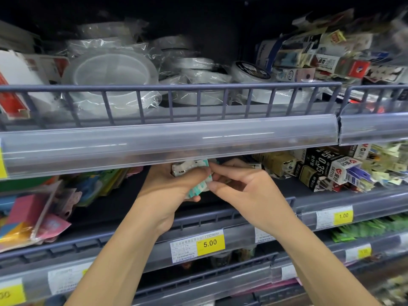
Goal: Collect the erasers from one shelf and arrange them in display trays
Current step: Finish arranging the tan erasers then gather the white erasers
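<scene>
Setting: shop shelving, grey wire-fronted shelf point(220, 219) at frame centre.
Erasers: teal-and-white packets point(199, 185), centre, above that shelf.
Left hand point(174, 182): fingers curled round the packets.
Right hand point(240, 186): fingertips pinching the same packets.

Retail shop, stationery aisle. Tiered grey shelves point(220, 93) with wire front rails and clear plastic label strips point(167, 140). Yellow price tags on the strips: "5.00" point(210, 242) centre, "1.00" point(343, 215) right. Packaged stock: wrapped tape rolls point(110, 72) far, small boxed goods point(331, 168) right, coloured packets point(33, 217) left.
</scene>
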A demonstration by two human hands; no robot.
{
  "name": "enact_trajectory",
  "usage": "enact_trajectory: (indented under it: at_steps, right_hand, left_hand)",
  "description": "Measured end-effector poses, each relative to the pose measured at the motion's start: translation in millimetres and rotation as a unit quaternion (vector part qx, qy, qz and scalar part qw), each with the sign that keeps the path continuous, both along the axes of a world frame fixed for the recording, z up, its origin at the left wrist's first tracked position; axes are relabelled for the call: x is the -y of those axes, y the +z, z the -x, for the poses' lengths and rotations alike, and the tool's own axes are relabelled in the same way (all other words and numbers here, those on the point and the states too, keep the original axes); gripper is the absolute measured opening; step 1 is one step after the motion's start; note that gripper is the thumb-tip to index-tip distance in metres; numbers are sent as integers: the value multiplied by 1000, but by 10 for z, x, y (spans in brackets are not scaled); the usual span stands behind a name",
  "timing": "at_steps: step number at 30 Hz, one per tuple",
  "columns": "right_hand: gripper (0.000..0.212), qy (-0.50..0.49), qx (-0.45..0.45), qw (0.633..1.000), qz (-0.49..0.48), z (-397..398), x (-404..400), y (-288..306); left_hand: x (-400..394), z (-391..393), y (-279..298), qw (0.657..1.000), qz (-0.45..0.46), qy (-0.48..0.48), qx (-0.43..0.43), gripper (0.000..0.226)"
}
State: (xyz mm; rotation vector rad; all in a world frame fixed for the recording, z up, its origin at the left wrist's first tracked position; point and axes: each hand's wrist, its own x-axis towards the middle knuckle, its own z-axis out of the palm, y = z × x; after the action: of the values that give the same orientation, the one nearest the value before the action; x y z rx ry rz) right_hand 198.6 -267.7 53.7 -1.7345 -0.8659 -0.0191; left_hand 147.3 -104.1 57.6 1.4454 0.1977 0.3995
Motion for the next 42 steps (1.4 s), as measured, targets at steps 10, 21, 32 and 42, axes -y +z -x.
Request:
enact_trajectory:
  at_steps: [10, 21, 32, 42]
  right_hand:
    - [33, -155, -26, 858, 490, -586, 658, 372]
    - [18, -144, -39, 942, 301, -573, 585, 257]
    - [19, 0, -102, 995, -17, -145, 13, 91]
    - [20, -48, -12, 998, -43, 21, -63, 35]
  left_hand:
    - [5, -16, -73, 1000, -22, -15, -13, 19]
    - [13, 9, -42, 999, 5, -23, -23, 21]
    - [-3, 51, 10, 997, 63, -50, -9, 28]
    - [-16, 67, 11, 994, 33, -105, 12, 22]
